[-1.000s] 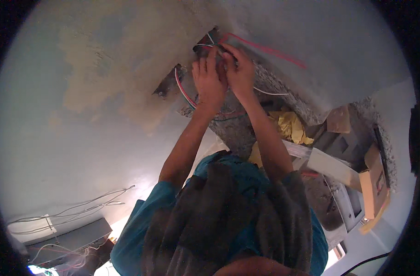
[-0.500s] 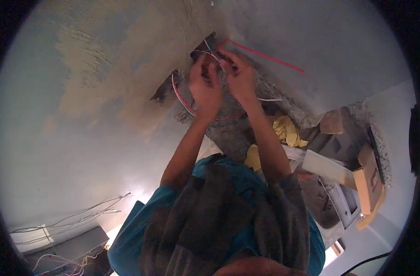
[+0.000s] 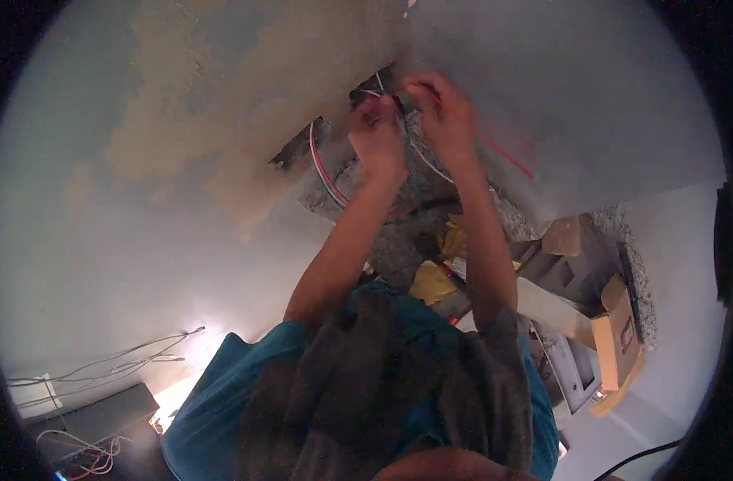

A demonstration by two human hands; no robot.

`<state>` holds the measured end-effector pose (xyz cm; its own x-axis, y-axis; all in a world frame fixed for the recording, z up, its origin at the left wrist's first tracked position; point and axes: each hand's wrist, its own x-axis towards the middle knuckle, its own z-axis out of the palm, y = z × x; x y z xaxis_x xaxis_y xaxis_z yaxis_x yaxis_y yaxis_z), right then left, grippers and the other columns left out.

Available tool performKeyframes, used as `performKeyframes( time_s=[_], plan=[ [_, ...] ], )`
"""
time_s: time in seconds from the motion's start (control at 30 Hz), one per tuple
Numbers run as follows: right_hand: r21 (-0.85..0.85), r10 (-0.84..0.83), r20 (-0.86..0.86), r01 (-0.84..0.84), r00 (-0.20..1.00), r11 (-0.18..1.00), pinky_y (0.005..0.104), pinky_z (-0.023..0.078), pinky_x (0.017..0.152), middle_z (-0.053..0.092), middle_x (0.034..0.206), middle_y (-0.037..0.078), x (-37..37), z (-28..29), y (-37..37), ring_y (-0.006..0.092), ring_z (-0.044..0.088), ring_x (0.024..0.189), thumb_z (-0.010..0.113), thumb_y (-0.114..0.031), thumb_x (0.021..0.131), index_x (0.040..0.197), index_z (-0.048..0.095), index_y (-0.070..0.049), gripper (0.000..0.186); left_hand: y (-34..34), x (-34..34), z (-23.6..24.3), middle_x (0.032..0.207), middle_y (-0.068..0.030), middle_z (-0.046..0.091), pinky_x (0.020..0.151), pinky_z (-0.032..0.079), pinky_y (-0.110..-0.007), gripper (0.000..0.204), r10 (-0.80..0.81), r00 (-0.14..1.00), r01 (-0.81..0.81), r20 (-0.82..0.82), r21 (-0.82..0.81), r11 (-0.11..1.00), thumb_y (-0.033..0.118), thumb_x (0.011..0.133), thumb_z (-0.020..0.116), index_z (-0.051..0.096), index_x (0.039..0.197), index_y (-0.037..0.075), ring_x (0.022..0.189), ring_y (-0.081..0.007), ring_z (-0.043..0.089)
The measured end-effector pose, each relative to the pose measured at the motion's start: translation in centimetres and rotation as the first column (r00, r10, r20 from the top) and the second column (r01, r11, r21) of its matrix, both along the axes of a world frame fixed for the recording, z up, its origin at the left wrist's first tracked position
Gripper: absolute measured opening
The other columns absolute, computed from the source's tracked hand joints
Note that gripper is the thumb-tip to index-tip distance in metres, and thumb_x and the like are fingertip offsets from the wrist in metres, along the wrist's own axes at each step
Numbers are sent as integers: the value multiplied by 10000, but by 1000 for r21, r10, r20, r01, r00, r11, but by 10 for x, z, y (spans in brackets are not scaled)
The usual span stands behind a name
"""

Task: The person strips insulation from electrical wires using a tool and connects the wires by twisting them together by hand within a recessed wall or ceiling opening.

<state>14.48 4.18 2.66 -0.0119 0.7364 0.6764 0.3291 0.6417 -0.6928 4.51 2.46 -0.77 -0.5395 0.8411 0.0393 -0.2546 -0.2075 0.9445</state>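
One red wire point(image 3: 507, 156) is being pinched, as far as the blur shows, by the fingers of the right hand point(image 3: 448, 120), beside the upper opening point(image 3: 368, 84), its length trailing rightward past the hand; the left hand point(image 3: 378, 146) is being held just below that opening, its fingers curled, though whether anything is being grasped cannot be told. Control is probably being helped by a grip close to the opening; kinks are best being avoided, and the insulation is best being spared the ragged edge. Thin, smooth strands are being set off against coarse, grey masonry point(image 3: 398, 240); a white wire point(image 3: 432, 164) is being bowed below the hands; a tricolour bundle point(image 3: 325, 176) is being arched from the lower opening point(image 3: 290, 152); brown, patchy smears are being shown on the pale wall point(image 3: 86, 240).
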Motion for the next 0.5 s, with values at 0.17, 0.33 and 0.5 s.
performKeyframes(
  time_s=[0.17, 0.33, 0.5],
  plan=[
    [-167, 8, -80, -21, 997, 986, 377, 517, 780, 686, 971, 113, 1, -9, 1, 307, 668, 880, 558, -136, 937, 1045, 614, -71, 138, -4, -15, 0, 896, -9, 618, 694, 437, -279, 144, -233, 838, 256, 493, 22, 966, 218, 933, 628, 603, 963, 80, 762, -117, 550],
    [-168, -62, -38, 54, 997, 984, 403, 506, 803, 679, 940, 136, -5, -3, 9, 327, 661, 876, 574, -206, 937, 1039, 609, -55, 186, 9, -33, -22, 925, 4, 625, 775, 454, -310, 138, -432, 664, 424, 610, 169, 890, 245, 941, 608, 602, 1005, 122, 862, -174, 568],
    [-208, -173, 70, 184, 982, 961, 424, 504, 772, 667, 890, 150, -10, -9, -15, 335, 654, 828, 638, -212, 880, 1001, 635, -65, 190, 17, -36, -31, 949, -11, 629, 795, 472, -321, 94, -387, 505, 451, 771, 147, 881, 184, 951, 581, 607, 1018, 124, 866, -200, 572]
  ],
)
